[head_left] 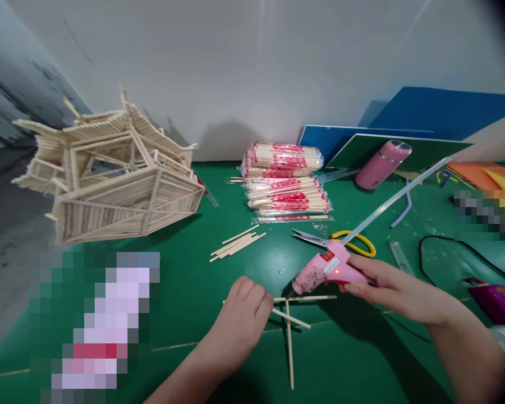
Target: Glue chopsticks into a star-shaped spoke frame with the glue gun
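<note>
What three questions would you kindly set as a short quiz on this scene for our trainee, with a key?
1. Fill the gap: the glue gun is held in the ____.
2. True or false: the scissors have yellow handles.
3. Which lies nearest the glue gun's nozzle: (a) the flask, (b) the sticks by the left hand, or (c) the wrapped bundles?

Key: 1. right hand; 2. true; 3. b.
</note>
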The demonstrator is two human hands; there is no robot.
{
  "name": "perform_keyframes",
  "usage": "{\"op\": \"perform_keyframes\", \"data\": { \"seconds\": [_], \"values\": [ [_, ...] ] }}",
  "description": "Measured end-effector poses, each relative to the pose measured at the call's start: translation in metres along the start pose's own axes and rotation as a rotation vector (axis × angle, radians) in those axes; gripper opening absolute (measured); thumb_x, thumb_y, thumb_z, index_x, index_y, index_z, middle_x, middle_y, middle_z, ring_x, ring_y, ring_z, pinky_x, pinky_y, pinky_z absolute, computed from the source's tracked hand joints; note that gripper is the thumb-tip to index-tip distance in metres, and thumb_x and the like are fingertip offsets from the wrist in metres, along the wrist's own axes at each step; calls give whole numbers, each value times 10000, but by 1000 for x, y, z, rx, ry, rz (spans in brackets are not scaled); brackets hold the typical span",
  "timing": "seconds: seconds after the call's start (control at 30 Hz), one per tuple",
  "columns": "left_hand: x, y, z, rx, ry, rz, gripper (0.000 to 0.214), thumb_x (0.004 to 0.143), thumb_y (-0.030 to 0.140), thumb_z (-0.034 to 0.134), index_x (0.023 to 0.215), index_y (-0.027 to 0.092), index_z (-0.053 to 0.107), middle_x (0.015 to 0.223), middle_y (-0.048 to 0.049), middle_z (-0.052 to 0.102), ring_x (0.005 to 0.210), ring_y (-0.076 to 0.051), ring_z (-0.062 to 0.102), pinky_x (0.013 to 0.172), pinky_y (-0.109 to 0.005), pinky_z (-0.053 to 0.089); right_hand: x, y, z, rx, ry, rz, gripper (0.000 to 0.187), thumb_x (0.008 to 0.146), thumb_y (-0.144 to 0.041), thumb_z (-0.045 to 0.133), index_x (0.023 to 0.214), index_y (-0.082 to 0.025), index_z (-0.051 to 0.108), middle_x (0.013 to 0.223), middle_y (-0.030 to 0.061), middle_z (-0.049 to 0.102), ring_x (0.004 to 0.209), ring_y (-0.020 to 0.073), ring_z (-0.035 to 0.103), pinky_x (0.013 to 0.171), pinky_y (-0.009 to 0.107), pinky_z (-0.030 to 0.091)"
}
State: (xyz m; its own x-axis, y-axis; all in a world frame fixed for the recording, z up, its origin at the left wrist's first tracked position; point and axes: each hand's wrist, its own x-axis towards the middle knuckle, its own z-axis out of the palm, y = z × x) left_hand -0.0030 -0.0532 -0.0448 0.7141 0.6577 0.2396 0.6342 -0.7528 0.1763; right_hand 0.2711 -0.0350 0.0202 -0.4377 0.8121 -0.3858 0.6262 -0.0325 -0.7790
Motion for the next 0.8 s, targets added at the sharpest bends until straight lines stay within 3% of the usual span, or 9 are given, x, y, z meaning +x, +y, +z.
{"op": "perform_keyframes", "data": {
  "seconds": [0.53, 0.8],
  "values": [
    [-2, -1, 2, -8, 43, 22, 230, 822, 72, 299, 836, 123, 523, 742, -53, 461, 719, -168, 368, 741, -387, 376, 3, -4, -1, -53, -11, -63, 314, 785, -363, 476, 1051, -199, 506, 786, 0, 526, 631, 121, 435, 560, 202, 380],
    [-3, -2, 2, -10, 27, 15, 217, 820, 73, 306, 830, 124, 517, 748, -51, 455, 725, -168, 364, 743, -396, 373, 0, 2, -3, -79, 3, -33, 381, 792, -364, 471, 1144, -221, 440, 829, 5, 539, 660, 131, 454, 585, 215, 395]
  ]
}}
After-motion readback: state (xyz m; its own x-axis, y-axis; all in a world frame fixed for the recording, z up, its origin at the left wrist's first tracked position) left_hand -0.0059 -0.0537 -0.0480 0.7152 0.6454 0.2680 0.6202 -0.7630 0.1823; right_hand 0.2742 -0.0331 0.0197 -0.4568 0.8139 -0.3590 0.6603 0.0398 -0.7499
